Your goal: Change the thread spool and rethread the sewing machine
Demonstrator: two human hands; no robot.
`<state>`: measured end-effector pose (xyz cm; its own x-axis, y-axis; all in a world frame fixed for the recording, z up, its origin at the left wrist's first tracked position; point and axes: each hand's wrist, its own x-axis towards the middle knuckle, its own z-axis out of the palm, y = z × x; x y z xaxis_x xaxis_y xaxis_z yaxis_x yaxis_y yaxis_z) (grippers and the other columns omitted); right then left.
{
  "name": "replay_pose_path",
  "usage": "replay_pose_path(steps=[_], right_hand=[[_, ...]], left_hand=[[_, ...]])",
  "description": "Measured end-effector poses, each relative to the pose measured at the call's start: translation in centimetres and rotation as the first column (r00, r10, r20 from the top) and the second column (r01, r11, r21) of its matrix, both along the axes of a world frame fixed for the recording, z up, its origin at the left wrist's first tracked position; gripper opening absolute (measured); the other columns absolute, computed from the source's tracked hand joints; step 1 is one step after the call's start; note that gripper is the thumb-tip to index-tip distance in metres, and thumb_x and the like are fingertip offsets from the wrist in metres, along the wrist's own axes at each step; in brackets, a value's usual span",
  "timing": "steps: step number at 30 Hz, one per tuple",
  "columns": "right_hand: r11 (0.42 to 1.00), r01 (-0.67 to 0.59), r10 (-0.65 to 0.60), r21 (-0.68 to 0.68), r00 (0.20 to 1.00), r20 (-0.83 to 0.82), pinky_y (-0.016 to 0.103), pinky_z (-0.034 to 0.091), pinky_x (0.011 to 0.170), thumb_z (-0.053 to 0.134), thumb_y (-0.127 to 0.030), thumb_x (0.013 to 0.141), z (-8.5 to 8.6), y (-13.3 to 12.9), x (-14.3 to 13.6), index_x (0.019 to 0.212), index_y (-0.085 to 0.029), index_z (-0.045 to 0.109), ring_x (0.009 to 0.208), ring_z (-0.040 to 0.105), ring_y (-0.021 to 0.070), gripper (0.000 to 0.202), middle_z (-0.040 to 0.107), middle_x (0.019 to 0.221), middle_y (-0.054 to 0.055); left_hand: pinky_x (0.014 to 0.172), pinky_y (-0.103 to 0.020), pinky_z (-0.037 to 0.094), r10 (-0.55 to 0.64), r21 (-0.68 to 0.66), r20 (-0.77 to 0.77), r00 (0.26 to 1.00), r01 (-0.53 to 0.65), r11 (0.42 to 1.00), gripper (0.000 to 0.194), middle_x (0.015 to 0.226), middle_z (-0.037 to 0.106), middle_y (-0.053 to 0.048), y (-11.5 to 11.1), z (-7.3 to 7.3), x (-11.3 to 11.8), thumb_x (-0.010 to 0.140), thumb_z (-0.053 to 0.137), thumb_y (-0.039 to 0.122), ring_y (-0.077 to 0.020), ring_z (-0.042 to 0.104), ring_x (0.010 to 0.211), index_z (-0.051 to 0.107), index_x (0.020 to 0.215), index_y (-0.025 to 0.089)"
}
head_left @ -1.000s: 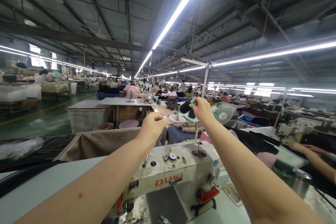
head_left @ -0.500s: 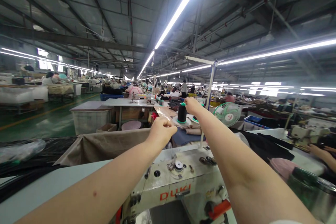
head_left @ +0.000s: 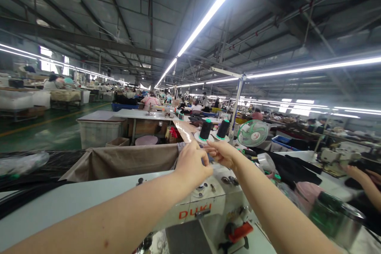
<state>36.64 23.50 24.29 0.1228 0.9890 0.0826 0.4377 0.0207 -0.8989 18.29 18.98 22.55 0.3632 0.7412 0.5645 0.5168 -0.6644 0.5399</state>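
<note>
Now | left hand (head_left: 192, 163), right hand (head_left: 222, 152) pinched together, grip unclear | thread spools (head_left: 205, 129) just beyond

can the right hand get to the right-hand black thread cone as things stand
Probably yes. The right hand is just below and in front of the right thread cone, which stands upright on its stand with nothing between them. The left hand sits beside it, not in the way.

Pale grey worktable (head_left: 59, 202), white sewing machine (head_left: 205, 202) standing on it, steel cup (head_left: 336, 218) at right
</note>
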Motion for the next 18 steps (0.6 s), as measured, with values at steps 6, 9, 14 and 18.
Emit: replay_pose_path(steps=[6, 9, 14, 18], right_hand=[[0.996, -0.084, 0.090, 0.034, 0.949, -0.303, 0.015, 0.014, 0.039, 0.073, -0.033, 0.075, -1.5, -4.2, 0.8, 0.087, -0.015, 0.066, 0.042, 0.025, 0.0032, 0.023, 0.043, 0.057, -0.008], [0.995, -0.061, 0.086, 0.082, 0.937, -0.338, 0.016, 0.015, 0.041, 0.078, -0.038, 0.066, -2.3, -6.2, 1.0, 0.082, -0.014, 0.069, 0.042, 0.028, 0.0029, 0.030, 0.045, 0.053, -0.008], [0.991, 0.019, 0.021, 0.129, 0.955, -0.295, 0.020, 0.018, 0.041, 0.076, -0.045, 0.065, -4.5, -10.1, 0.1, 0.076, -0.017, 0.071, 0.040, 0.035, 0.0061, 0.031, 0.049, 0.047, -0.006], [0.989, 0.065, -0.037, 0.136, 0.979, -0.203, 0.022, 0.021, 0.039, 0.071, -0.052, 0.068, -6.3, -13.0, -0.9, 0.077, -0.020, 0.071, 0.037, 0.037, 0.0088, 0.033, 0.046, 0.044, -0.007]], left_hand=[[0.082, -0.033, 0.046, -0.092, -0.061, -0.265, 0.960, 0.078, 0.995, 0.007, 0.094, 0.066, -0.005, -1.3, -1.0, -0.2, 0.068, 0.074, 0.017, -0.0258, 0.062, 0.098, 0.072, 0.067, 0.023], [0.075, -0.031, 0.046, -0.057, -0.142, -0.286, 0.957, 0.017, 0.990, 0.008, 0.091, 0.071, -0.006, -0.7, -1.4, -0.6, 0.079, 0.065, 0.017, -0.0234, 0.066, 0.089, 0.072, 0.079, 0.021], [0.076, -0.031, 0.047, 0.093, -0.174, -0.284, 0.954, -0.146, 0.974, 0.025, 0.104, 0.072, -0.017, 0.7, -1.9, -1.1, 0.087, 0.058, 0.016, -0.0276, 0.069, 0.095, 0.067, 0.109, 0.010], [0.073, -0.028, 0.048, 0.130, -0.207, -0.315, 0.940, -0.202, 0.957, 0.015, 0.104, 0.072, -0.017, 1.4, -2.1, -0.8, 0.077, 0.068, 0.017, -0.0266, 0.070, 0.090, 0.071, 0.092, 0.012]])
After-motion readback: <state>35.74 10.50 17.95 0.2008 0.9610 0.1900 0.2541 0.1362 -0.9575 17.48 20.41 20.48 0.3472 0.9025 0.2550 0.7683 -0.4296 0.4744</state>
